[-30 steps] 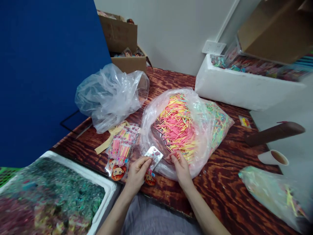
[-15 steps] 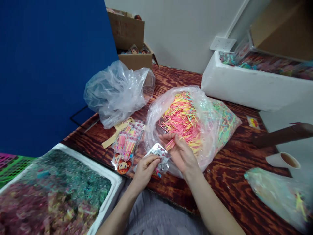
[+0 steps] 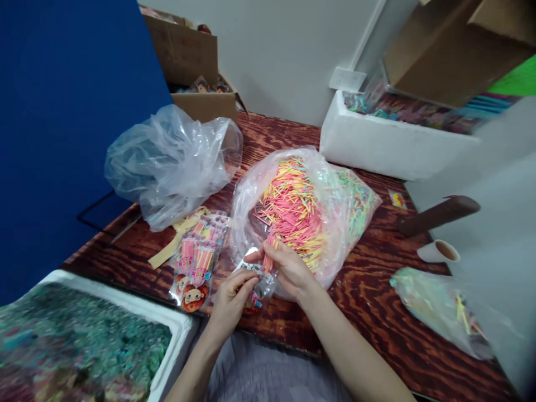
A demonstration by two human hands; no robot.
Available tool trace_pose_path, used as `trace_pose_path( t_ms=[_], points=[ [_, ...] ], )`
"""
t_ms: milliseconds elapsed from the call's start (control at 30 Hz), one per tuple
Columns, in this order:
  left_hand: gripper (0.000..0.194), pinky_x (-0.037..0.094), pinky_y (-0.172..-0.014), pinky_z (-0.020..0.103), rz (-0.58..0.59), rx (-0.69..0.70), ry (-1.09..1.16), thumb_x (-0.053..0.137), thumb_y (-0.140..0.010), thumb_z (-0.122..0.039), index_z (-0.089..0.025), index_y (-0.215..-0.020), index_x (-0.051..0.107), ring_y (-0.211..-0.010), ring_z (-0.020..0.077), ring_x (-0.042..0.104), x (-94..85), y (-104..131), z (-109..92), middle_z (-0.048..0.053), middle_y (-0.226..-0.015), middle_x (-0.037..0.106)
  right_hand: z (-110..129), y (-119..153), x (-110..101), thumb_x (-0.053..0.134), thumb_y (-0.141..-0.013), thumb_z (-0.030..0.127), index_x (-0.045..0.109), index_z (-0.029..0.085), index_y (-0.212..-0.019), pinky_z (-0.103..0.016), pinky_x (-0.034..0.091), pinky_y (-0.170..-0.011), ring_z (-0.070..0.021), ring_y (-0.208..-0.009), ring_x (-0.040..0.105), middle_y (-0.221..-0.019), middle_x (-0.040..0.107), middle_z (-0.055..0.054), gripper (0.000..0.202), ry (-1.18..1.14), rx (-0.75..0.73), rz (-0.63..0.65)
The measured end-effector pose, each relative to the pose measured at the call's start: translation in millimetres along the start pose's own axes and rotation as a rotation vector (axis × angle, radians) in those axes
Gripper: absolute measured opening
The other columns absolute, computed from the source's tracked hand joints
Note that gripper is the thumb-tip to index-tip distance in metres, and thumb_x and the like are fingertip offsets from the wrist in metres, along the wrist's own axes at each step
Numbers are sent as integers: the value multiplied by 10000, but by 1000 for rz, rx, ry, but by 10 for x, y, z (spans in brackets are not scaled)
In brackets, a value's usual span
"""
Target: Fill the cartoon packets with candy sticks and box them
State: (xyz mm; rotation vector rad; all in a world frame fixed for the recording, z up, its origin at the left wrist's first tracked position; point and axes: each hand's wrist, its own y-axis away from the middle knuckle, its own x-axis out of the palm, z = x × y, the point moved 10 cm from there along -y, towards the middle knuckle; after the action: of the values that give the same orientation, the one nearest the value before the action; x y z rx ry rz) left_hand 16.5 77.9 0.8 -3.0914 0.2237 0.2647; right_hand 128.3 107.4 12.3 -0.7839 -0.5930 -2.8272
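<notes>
My left hand (image 3: 234,293) pinches a small clear printed packet (image 3: 263,283) by its edge, near the table's front. Close against it, my right hand (image 3: 288,268) is closed on a few thin pink sticks (image 3: 269,254), held at the packet's top; whether their ends are inside I cannot tell. Just behind both hands, a large clear plastic bag (image 3: 240,206) stands open, heaped with pink and yellow sticks (image 3: 295,206). Several filled packets (image 3: 199,262), printed with a cartoon face, lie overlapping to the left of my hands.
A crumpled clear bag (image 3: 176,162) lies at the left back, before cardboard boxes (image 3: 205,106). A foam box (image 3: 163,335) of small coloured pieces stands front left. To the right are a paper cup (image 3: 438,252), a brown cylinder (image 3: 439,215), another plastic bag (image 3: 435,307) and a white foam box (image 3: 393,139).
My right hand has brought the pink sticks from the big bag's edge to the packet, turning them more upright. My left hand keeps its pinch. The whole view has shifted to the right.
</notes>
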Motion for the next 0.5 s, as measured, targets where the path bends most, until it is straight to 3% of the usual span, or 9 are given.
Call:
trace_pose_path(
  t_ms=[100,233,367,500],
  points=[
    [151,485,-752,265,-53,5,41,634,-828,-305,-200,-802,739,-804,185,641,-26,-9,-33,42,-835,707,37,25,10,731,-769,462,567,198,-814,-253,462,-610,-142,-610,630,-777,757,-38,314,-26,-68,-14],
    [148,491,-804,269,-161,-37,123,645,-822,-313,-204,-844,742,-868,188,643,-84,32,77,43,-905,712,1,154,1,685,-823,436,568,209,-819,-270,469,-724,-146,-727,640,-881,757,-30,255,15,-159,-37],
    [149,483,-813,263,-128,-66,142,652,-822,-315,-202,-860,743,-882,187,635,-29,59,156,40,-901,703,5,304,-85,690,-823,411,608,210,-847,-309,461,-840,-181,-869,650,-910,753,-22,217,90,-209,-101],
    [159,479,-774,249,-122,-76,192,661,-813,-328,-190,-847,733,-843,175,625,5,57,103,31,-863,688,50,373,-124,674,-829,427,609,219,-863,-361,456,-913,-205,-927,654,-927,753,-37,220,-21,-196,-87]
  ],
)
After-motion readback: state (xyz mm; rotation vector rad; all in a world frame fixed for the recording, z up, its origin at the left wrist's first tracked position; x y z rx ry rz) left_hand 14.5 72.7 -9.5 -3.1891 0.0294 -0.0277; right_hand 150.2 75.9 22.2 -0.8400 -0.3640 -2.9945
